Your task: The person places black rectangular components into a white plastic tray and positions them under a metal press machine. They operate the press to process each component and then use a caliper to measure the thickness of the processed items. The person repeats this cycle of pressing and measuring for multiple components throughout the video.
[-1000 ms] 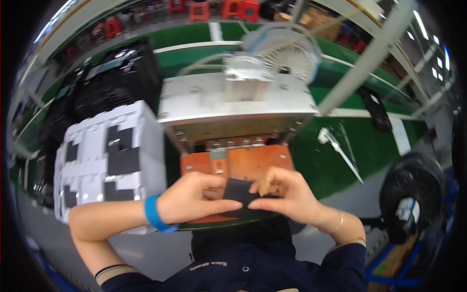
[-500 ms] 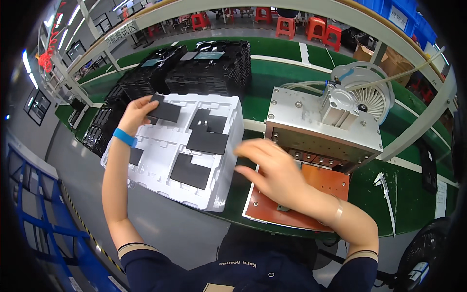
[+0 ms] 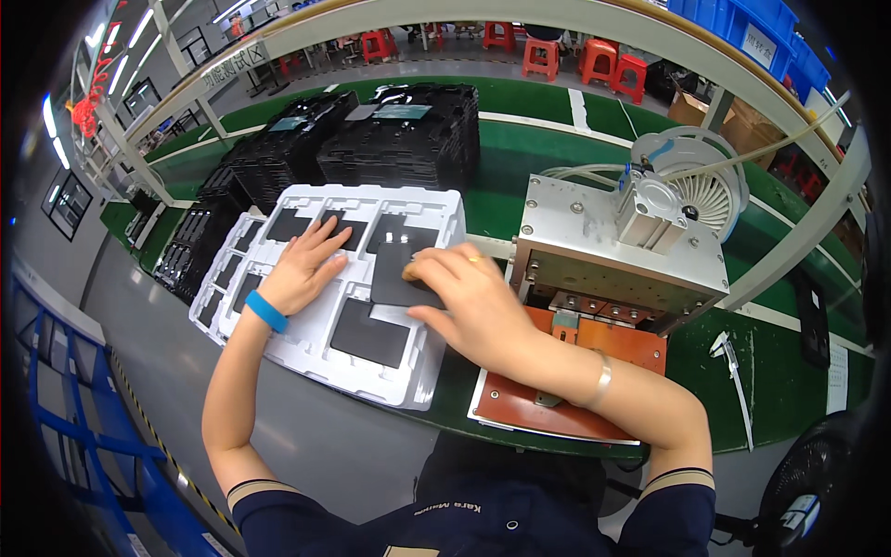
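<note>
A white molded tray [image 3: 453, 210] with several compartments lies on the green bench in front of me. Flat black pieces sit in its pockets, one of them an L-shaped piece [image 3: 368, 334] near the front right corner. My left hand [image 3: 304, 269], with a blue wristband, rests spread on the tray, its fingertips at a black piece [image 3: 349, 232] in the back row. Over the tray's right side, my right hand [image 3: 469, 302] grips a flat black piece [image 3: 394, 272] between thumb and fingers. Its right part is hidden by the hand.
Right of the tray stands a metal press [image 3: 617, 227] with an orange base plate [image 3: 613, 348]. Calipers [image 3: 734, 381] lie farther right. Behind the tray rise stacks of black trays [image 3: 399, 139]. A fan [image 3: 807, 492] stands at the lower right, with red stools [image 3: 540, 58] beyond the bench.
My left hand has let go of a black piece at the tray's back left and moved right, fingers now flat. My right hand has moved left onto the tray and gripped a piece.
</note>
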The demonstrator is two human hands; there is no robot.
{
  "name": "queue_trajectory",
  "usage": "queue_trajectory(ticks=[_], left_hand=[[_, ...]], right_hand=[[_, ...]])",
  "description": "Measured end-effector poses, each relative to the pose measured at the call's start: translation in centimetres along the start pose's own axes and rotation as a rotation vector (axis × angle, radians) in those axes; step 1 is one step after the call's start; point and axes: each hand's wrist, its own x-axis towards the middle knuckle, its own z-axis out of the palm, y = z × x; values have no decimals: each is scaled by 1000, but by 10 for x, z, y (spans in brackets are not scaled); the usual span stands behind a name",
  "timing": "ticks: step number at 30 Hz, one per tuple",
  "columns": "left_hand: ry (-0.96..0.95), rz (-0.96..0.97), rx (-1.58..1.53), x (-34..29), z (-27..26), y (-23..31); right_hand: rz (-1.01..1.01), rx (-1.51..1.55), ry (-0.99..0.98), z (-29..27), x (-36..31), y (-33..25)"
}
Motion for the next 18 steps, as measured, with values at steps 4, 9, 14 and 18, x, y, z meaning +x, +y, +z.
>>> queue_trajectory(ticks=[4,9,14,18], left_hand=[[-24,2,-59,-16,-9,-11],[209,197,-40,-24,-42,42],[112,806,-5,5,-42,150],[-165,1065,-13,-5,16,199]], right_hand=[[-24,-139,-35,-79,-51,-27],[325,-259,-111,-137,-138,-29],[483,-127,-152,-130,-170,-20],[422,-135,-113,-117,-154,-4]])
